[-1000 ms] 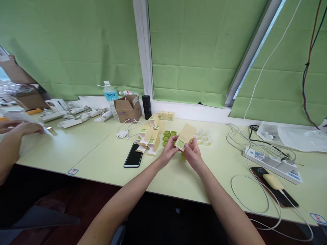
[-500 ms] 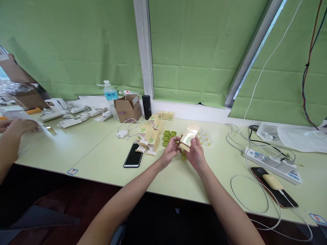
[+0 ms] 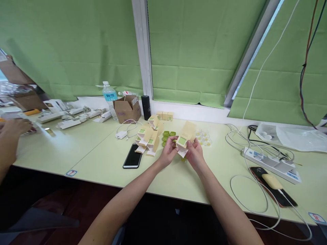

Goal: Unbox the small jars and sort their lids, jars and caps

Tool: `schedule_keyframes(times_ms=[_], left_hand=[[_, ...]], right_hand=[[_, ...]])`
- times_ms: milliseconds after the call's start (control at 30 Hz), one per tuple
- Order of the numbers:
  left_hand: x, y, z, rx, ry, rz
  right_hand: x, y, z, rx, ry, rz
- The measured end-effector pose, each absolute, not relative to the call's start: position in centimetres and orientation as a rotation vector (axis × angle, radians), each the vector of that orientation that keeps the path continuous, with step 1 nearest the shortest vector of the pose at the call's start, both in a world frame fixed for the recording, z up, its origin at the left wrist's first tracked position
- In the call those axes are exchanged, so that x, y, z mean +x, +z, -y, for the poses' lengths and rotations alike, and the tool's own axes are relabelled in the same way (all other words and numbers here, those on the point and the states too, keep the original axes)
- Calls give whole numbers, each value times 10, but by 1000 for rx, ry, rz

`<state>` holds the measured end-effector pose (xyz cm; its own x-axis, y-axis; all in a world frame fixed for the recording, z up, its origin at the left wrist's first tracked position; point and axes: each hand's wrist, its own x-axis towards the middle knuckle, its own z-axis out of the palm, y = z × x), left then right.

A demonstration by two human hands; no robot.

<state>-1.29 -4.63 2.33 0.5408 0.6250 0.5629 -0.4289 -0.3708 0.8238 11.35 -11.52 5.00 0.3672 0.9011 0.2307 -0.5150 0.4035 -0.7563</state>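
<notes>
Between my two hands is a small cream cardboard box (image 3: pixel 186 133) with a green square on its face, part unfolded, its flaps sticking out. My left hand (image 3: pixel 168 150) pinches its left edge, and my right hand (image 3: pixel 195 153) grips its right side. Below and behind it lie small green containers (image 3: pixel 166 133), partly covered by my hands. Clear plastic pieces with yellow spots (image 3: pixel 204 137) rest just right of the box. Left of my hands stands a cluster of similar part-folded boxes (image 3: pixel 148 136), and closed ones (image 3: pixel 165 116) line up by the wall.
A phone (image 3: pixel 132 156) lies left of my forearm. Behind are a brown carton (image 3: pixel 127 109), a water bottle (image 3: pixel 109 97) and a black cylinder (image 3: pixel 146 107). Loose cables, a power strip (image 3: pixel 271 165) and another phone (image 3: pixel 283 195) occupy the right. At far left, another person's hand (image 3: pixel 15 129) works.
The held box has tilted, so its green square faces me more and its lower flaps now hang open. Both my hands have shifted only slightly. The other person's hand at far left moved a little.
</notes>
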Motion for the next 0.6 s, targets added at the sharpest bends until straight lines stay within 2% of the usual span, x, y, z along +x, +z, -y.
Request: schedule_keyframes(times_ms=[267, 600], left_hand=[[-21, 28, 51, 2122, 1722, -435], [-17, 24, 49, 2009, 1599, -488]], right_hand=[[114, 52, 113, -647, 1012, 707], [113, 54, 117, -663, 1003, 751]])
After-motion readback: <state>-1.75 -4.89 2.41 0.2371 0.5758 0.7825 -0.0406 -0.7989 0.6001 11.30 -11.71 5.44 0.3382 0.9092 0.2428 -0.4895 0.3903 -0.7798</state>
